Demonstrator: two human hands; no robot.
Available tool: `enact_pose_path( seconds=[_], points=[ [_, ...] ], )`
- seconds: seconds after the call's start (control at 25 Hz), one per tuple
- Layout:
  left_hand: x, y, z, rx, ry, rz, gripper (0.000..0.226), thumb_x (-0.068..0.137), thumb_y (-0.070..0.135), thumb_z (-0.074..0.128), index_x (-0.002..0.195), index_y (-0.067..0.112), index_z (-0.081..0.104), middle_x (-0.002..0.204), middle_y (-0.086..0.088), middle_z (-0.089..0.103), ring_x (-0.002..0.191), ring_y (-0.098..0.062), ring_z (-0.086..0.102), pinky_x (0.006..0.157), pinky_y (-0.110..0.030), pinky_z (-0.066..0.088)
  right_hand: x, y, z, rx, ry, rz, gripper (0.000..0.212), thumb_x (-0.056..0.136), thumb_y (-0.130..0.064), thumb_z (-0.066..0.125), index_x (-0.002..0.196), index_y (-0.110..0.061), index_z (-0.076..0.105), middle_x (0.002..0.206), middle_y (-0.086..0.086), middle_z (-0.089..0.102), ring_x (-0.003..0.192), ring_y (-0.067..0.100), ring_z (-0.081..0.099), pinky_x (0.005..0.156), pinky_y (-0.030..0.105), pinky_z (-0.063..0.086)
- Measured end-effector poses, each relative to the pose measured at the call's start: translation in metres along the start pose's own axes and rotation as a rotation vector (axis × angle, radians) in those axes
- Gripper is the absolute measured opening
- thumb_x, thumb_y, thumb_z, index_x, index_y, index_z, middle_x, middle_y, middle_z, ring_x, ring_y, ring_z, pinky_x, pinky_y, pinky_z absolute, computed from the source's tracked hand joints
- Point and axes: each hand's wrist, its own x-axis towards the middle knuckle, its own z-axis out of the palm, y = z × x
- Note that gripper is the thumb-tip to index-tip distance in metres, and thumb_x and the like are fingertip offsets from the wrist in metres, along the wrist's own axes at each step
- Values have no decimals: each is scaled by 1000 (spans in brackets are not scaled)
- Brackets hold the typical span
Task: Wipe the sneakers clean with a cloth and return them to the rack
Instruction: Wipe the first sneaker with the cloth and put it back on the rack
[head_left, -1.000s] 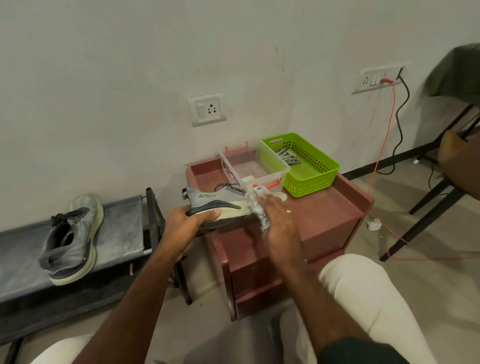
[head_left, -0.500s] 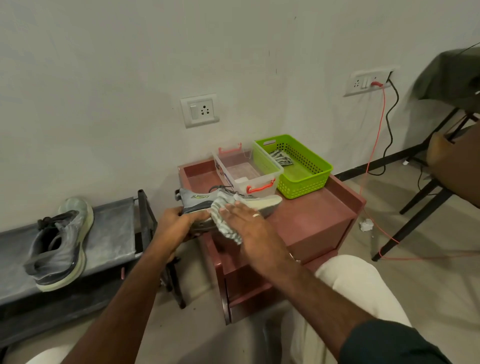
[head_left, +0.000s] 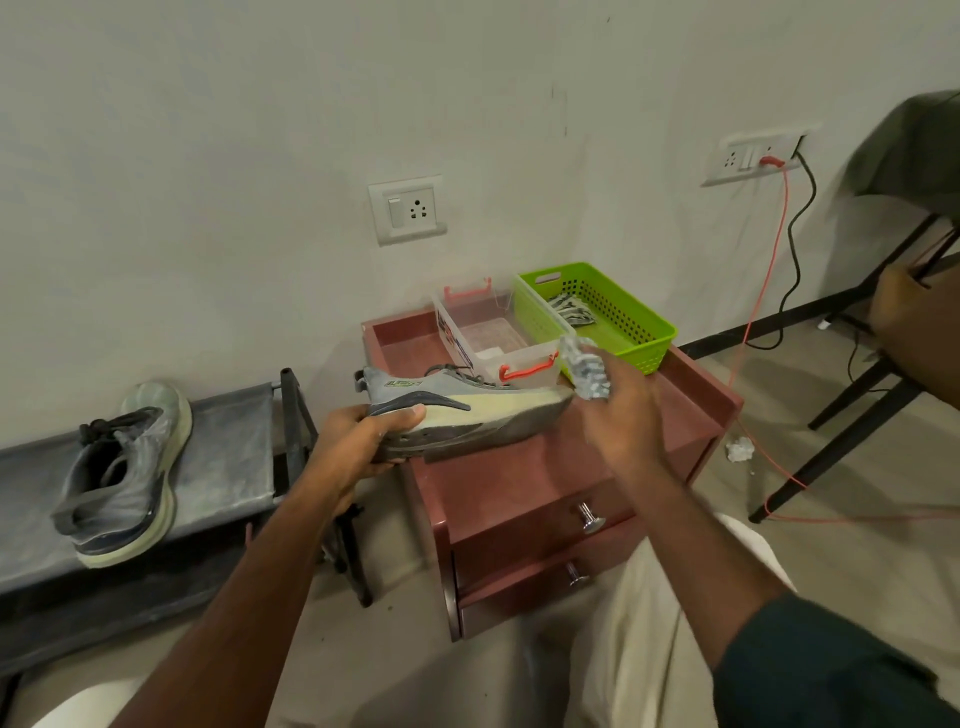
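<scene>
Head cam, looking down at both arms over a low reddish cabinet (head_left: 545, 467) against the wall. The left hand (head_left: 358, 441) grips a grey sneaker (head_left: 467, 410) by the heel end, thumb curled over the side and fingers under the sole, so the shoe sits tipped on its side with the cream midsole facing the camera. It hangs over the cabinet's front left corner, toe pointing right. The right hand (head_left: 618, 410) is just off the toe, fingers curled round a bunched-up pale cloth (head_left: 587, 369) that sticks out the top of the fist. The cloth looks like it's right at the toe tip, but can't tell if it's actually touching.

The second sneaker (head_left: 124, 483) lies on the rack (head_left: 228, 457) to the left, on the grey fabric shelf, toe toward the wall and heel toward the camera, leaning a bit.

On the cabinet top, toward the back edge, there's a clear box (head_left: 488, 338) with red clips, and touching it on the right a green basket (head_left: 613, 317) with something striped in it. Two drawer knobs show on the front.

Wall has a socket (head_left: 408, 210) above the cabinet and a switch plate (head_left: 753, 158) further right, with a red cable (head_left: 763, 291) and a black one hanging down to the floor. A small crumpled white scrap (head_left: 740, 449) lies on the floor right of the cabinet. Black chair legs at the far right edge.
</scene>
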Motion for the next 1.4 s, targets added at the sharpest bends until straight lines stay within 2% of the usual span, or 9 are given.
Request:
enact_pose_path(
  seconds=[0.2, 0.4, 0.48, 0.68, 0.8, 0.92, 1.04, 1.24, 1.4],
  points=[
    [1, 0, 3, 5, -15, 25, 37, 79, 30, 82, 111, 15, 71, 96, -1, 79, 95, -22, 74, 92, -44, 59, -35, -10, 35, -58, -196, -410, 53, 73, 10, 53, 119, -9, 71, 125, 8, 68, 122, 21, 58, 110, 35, 42],
    [-6, -1, 2, 27, -40, 54, 31, 78, 21, 83, 106, 18, 73, 98, 0, 79, 97, -23, 74, 94, -44, 58, 13, 15, 22, -131, -209, 307, 23, 97, -21, 51, 107, -13, 71, 109, 17, 71, 102, 39, 64, 79, 36, 49],
    [-8, -1, 2, 13, -48, 60, 31, 77, 19, 84, 106, 17, 73, 98, 1, 79, 95, -21, 75, 95, -45, 58, 18, 20, 12, -72, -160, 399, 19, 94, -21, 55, 104, -15, 71, 102, 14, 73, 98, 37, 67, 74, 35, 52],
    [-8, -2, 5, 5, -44, 76, 34, 77, 16, 85, 109, 14, 72, 97, 0, 79, 90, -18, 76, 92, -42, 59, -43, -27, 22, -78, -151, -223, 43, 86, -12, 42, 116, -12, 72, 117, 9, 72, 111, 26, 64, 100, 30, 47],
    [-8, -2, 6, 14, -11, 83, 39, 77, 16, 84, 113, 12, 71, 96, -1, 79, 87, -18, 76, 89, -41, 61, -73, -44, 51, -16, -259, -345, 63, 74, 12, 48, 128, -14, 66, 131, 3, 66, 128, 18, 56, 113, 37, 41],
    [-8, -2, 7, 5, 5, 83, 34, 79, 21, 83, 110, 15, 72, 94, 0, 79, 88, -20, 76, 90, -43, 60, -67, -63, 53, 507, -369, 11, 53, 82, 17, 56, 115, -21, 71, 115, 2, 70, 103, 17, 67, 82, 19, 55],
    [-8, -4, 5, 19, 1, 79, 39, 76, 31, 86, 110, 17, 72, 97, 3, 79, 91, -17, 76, 92, -43, 59, -25, -52, 21, 959, -130, 462, 24, 89, 8, 62, 99, -13, 67, 96, 13, 71, 77, 25, 69, 58, 27, 56],
    [-4, -4, 6, 4, 25, 52, 42, 79, 37, 82, 113, 15, 70, 96, 0, 79, 92, -21, 75, 92, -49, 59, -29, -24, 16, -86, -156, -53, 39, 89, -10, 52, 121, -22, 70, 123, 1, 70, 116, 22, 63, 97, 34, 50],
    [-1, -7, 5, 18, 29, 47, 40, 76, 42, 83, 107, 19, 72, 92, -2, 79, 95, -29, 74, 95, -56, 56, -74, -61, 60, 4, -380, -293, 65, 78, 14, 53, 134, -17, 62, 138, -1, 59, 135, 15, 49, 114, 30, 39]
  ],
)
